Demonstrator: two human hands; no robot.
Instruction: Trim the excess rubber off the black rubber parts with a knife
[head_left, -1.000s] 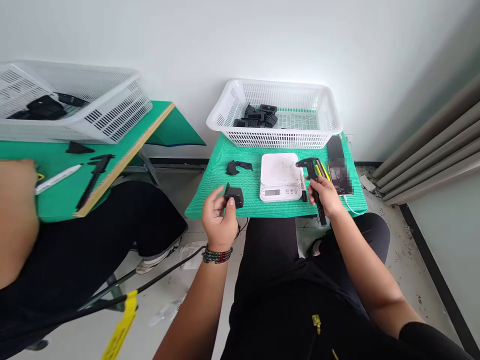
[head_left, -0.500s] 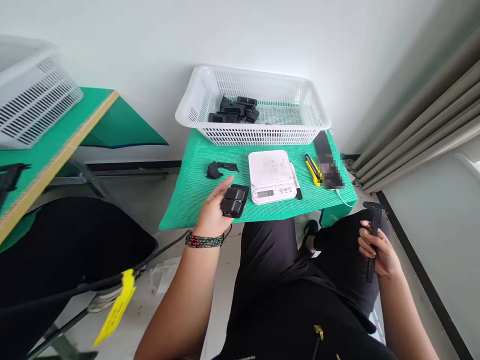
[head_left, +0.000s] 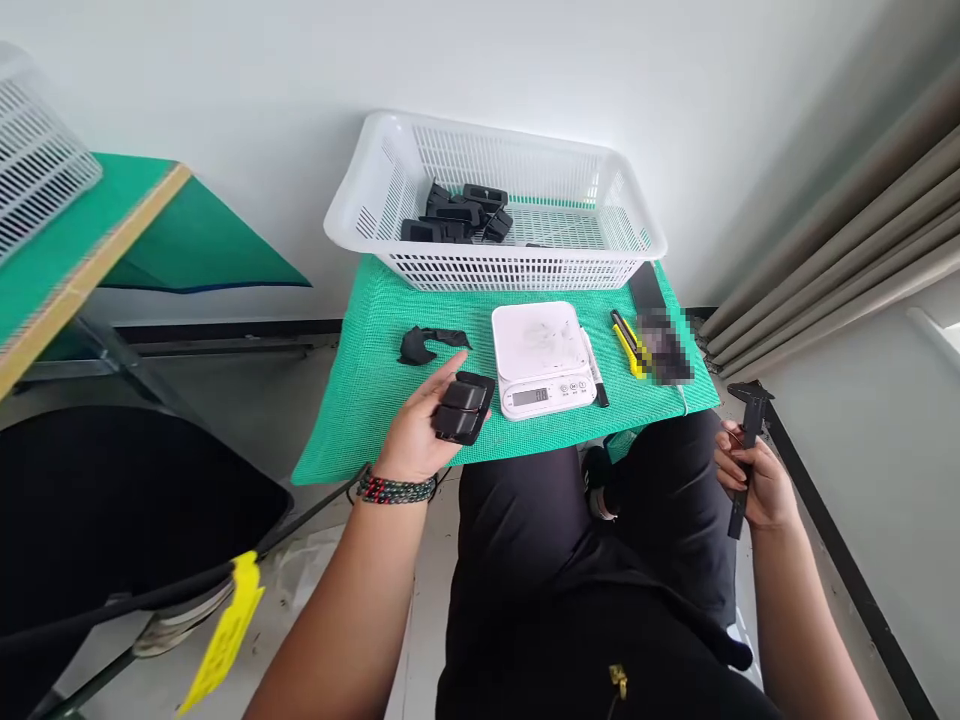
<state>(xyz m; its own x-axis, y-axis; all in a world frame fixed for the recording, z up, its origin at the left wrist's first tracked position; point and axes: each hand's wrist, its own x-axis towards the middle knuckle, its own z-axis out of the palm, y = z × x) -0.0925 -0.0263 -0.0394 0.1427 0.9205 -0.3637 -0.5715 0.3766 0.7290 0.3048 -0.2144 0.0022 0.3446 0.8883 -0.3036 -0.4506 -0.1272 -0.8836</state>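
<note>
In the head view, the part (head_left: 461, 408) is black and glossy, with two rounded raised blocks, a groove between them, and a flat flange along its right side. It is held in the left hand (head_left: 418, 432), over the table (head_left: 352, 425) just inside the front edge, left of the scale (head_left: 540, 360). The left hand cups the part, one finger extended along its far side; the grip beneath is hidden. The raised blocks face up toward the camera. The part's long axis appears to run from far right to near left, crossing the line of the front edge.

The right hand (head_left: 766, 482) is closed around a black caliper (head_left: 752, 415), beyond the table's front right corner. The caliper's measuring end points away from the person, its tail toward the lap.

Room by the part: a narrow strip of cloth separates it from the scale; wider cloth shows toward the front left corner. A curved black piece (head_left: 417, 348) lies near the left edge. The basket (head_left: 517, 270) takes up the back edge. A marker (head_left: 593, 365) lies along the scale's right side; a cutter (head_left: 627, 345) lies nearer the right edge.
</note>
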